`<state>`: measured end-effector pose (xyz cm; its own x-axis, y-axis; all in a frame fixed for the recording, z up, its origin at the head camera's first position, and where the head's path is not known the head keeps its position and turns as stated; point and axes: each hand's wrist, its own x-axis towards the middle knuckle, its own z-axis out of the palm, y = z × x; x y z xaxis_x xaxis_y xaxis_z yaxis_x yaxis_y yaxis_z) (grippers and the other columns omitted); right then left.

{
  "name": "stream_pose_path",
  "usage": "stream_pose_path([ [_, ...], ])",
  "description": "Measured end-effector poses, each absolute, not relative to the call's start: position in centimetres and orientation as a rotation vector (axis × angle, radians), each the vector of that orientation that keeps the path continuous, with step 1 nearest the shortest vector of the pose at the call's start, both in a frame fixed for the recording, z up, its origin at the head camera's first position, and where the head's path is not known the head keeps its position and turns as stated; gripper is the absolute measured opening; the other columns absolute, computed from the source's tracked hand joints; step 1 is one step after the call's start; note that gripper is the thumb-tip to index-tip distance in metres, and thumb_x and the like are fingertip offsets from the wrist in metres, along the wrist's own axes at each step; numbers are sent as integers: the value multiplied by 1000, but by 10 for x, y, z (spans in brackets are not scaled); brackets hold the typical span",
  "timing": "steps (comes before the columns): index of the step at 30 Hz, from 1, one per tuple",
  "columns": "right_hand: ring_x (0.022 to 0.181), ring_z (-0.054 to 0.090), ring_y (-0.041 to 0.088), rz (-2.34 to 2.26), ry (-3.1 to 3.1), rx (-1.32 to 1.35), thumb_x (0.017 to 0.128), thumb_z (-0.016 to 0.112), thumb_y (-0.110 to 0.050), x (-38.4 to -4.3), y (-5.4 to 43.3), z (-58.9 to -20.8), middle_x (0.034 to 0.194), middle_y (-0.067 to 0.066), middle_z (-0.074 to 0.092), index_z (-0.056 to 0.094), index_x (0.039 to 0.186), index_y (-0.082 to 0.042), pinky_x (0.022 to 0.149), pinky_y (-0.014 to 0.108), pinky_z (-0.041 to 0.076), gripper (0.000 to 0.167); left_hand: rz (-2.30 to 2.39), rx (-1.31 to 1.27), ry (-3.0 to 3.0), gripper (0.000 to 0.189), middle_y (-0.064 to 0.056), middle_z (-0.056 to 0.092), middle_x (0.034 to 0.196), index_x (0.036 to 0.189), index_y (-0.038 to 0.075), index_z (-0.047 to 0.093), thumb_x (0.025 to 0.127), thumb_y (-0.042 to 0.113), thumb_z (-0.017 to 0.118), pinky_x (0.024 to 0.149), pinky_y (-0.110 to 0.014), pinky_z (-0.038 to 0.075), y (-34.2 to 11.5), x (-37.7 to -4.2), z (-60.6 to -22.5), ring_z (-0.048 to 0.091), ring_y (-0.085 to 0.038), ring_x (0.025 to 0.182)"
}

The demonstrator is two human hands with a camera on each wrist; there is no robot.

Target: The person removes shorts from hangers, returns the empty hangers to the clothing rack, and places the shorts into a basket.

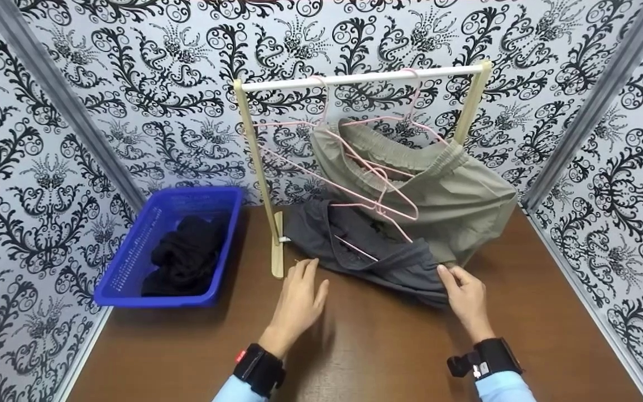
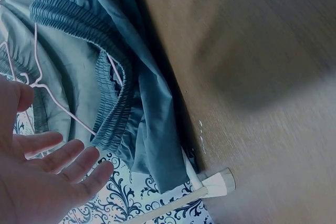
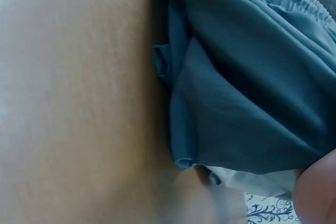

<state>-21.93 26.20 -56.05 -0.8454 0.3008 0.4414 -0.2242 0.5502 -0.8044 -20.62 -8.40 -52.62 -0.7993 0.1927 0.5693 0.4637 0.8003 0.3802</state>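
Note:
Dark grey shorts (image 1: 394, 273) with a gathered waistband lie at the foot of the rack, a pink hanger (image 1: 394, 223) inside the waist. That hanger's hook stands up below the rod. My right hand (image 1: 466, 296) pinches the shorts' right edge between thumb and fingers; in the right wrist view only part of a finger (image 3: 317, 187) shows beside the cloth. My left hand (image 1: 297, 304) is held just in front of the shorts' left side, fingers extended and nothing in them. The left wrist view shows its spread fingers (image 2: 79, 163) near the gathered waistband (image 2: 113, 114).
A small rack with a white rod (image 1: 366, 79) and wooden posts (image 1: 257, 167) stands at the back. Khaki shorts (image 1: 438, 184) hang from it, beside a bare pink hanger (image 1: 293, 164). To the left, a blue basket (image 1: 115, 268) holds dark cloth (image 1: 187, 257). Patterned walls enclose the brown table (image 1: 366, 357).

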Motion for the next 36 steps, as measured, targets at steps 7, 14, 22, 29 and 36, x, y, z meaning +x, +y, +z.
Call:
stream_pose_path([
  [7,54,30,0,1306,-2177,-34,94,75,-12,-215,259,-570,58,-13,35,45,59,-14,52,22,24,46,-698,-477,-2476,45,-23,61,125,133,-7,59,96,17,68,97,-52,50,-86,-205,-530,61,-41,113],
  [14,53,37,1,1355,-2179,-16,94,73,-9,-211,259,-575,57,-14,42,55,59,-14,53,18,29,40,-716,-456,-2512,46,-22,61,127,134,-6,60,96,19,69,98,-52,50,-87,-204,-531,60,-39,115],
  [22,52,35,0,1362,-2208,-14,93,74,-9,-207,261,-582,56,-16,39,52,57,-15,50,19,27,43,-706,-461,-2482,46,-22,62,124,131,-7,61,94,16,71,96,-52,51,-89,-205,-534,62,-40,112],
  [29,52,31,-1,1378,-2222,7,94,74,-9,-205,262,-585,56,-15,35,47,56,-15,49,21,23,47,-705,-437,-2493,46,-21,62,123,132,-6,61,94,17,72,95,-51,52,-92,-206,-534,62,-39,111],
  [36,52,32,0,1428,-2236,10,94,74,-10,-201,262,-588,56,-15,35,46,56,-15,49,20,23,48,-707,-420,-2498,45,-21,62,124,132,-6,61,95,17,71,93,-51,52,-95,-208,-532,61,-39,110],
])
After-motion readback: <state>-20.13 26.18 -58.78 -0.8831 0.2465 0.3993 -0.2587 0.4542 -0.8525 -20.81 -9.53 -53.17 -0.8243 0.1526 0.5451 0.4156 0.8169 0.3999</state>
